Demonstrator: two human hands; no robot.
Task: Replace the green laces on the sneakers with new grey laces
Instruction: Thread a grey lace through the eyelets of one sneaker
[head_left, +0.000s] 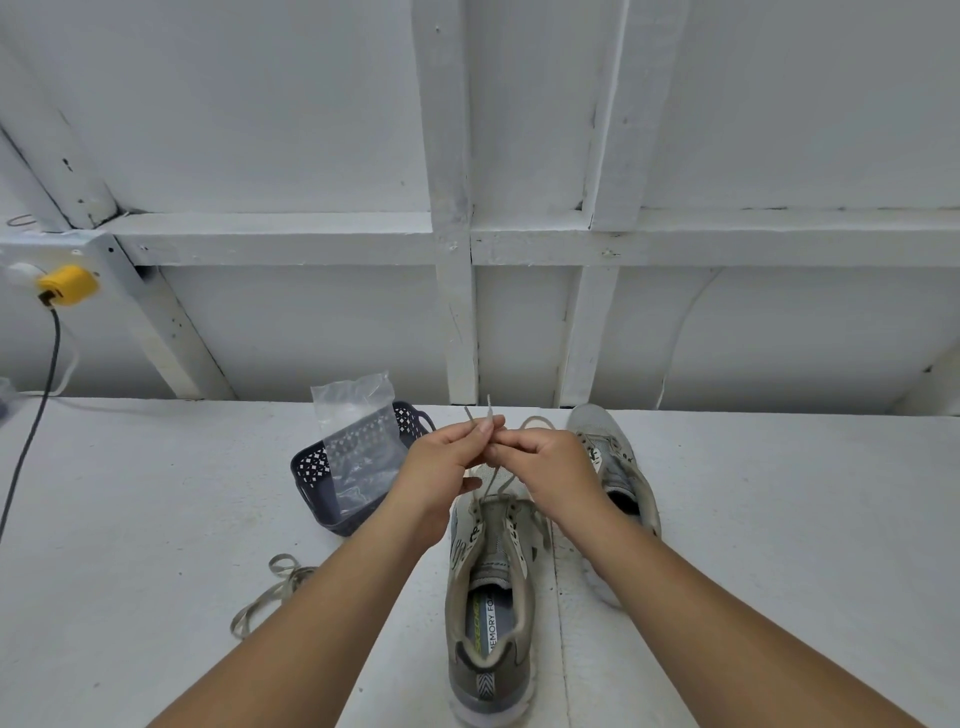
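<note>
We judge lacing underway: left hand (444, 454) and right hand (545, 457) pinch both grey lace (493, 483) tips above the near sneaker (488, 597). Next: level the 2 ends.

The insole (485, 618) of the near sneaker (488, 613) carries the only print that can be read: white capitals running lengthwise, showing "EMORY FO", the first letter and the end of the second word being cut off by the shoe's edges. Beside them on the same insole runs a brand name in yellow-green letters, which appears to begin "SKECHE", though it is too narrow and slanted to read with certainty.
</note>
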